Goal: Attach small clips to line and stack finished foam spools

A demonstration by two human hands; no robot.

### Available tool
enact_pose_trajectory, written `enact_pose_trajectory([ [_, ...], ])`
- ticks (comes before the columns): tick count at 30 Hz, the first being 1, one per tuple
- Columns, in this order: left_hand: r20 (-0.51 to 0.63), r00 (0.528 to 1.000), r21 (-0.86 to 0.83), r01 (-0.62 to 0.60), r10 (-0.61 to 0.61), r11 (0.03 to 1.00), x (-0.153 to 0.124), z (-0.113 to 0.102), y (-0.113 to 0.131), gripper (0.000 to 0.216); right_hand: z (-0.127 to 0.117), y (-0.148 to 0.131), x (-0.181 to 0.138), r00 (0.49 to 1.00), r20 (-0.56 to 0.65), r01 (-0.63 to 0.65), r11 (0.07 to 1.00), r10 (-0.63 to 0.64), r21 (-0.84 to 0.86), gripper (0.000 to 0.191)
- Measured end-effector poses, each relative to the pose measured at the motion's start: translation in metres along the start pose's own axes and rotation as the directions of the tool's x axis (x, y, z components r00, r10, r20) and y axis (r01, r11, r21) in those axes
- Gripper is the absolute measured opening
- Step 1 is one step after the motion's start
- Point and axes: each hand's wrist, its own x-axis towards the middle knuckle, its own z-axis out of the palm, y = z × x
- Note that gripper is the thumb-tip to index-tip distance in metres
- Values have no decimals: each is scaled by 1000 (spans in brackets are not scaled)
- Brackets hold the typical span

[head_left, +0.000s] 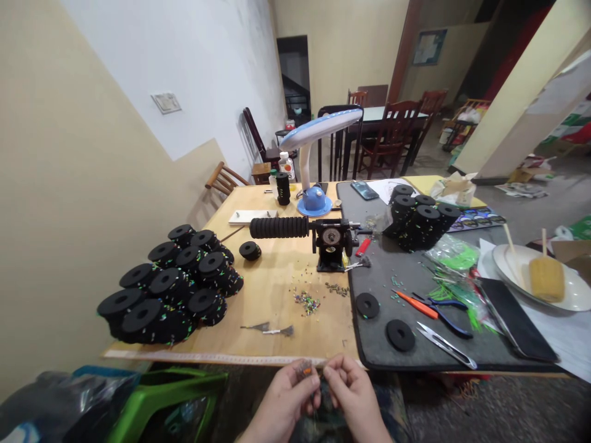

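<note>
Nearest, just below the table edge (pixel 221 358): pinched at the fingertips of the left hand (pixel 286 400), a small orange piece (pixel 303 369), tiny, mottled, too blurred for detail. Just beside it, right hand (pixel 353 387), fingertips closed together; content of the grip not discernible. Farther out: loose coloured beads (pixel 307 301) on the wood, flat black discs (pixel 399 335) on the grey mat (pixel 383 277). Beyond: black winder (pixel 330 243), then blue desk lamp (pixel 314 200).

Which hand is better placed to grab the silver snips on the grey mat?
Probably the right hand: the snips lie on the grey mat on its side, while the left hand pinches a small orange piece.
</note>
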Motion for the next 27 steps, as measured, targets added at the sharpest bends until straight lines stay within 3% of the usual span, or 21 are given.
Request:
enact_pose_trajectory([
  [9, -35, 992, 160, -111, 118, 981, 5, -4, -1, 36, -1, -18, -11, 991, 108, -71, 997, 75, -38, 58],
  [14, -38, 995, 160, -88, 95, 983, 4, -9, -6, 39, 0, -13, -13, 974, 175, -136, 989, 145, -59, 58],
  [27, -17, 999, 165, -33, 36, 986, 13, -21, -19, 47, 1, 1, -9, 955, 232, -186, 982, 187, -30, 61],
])
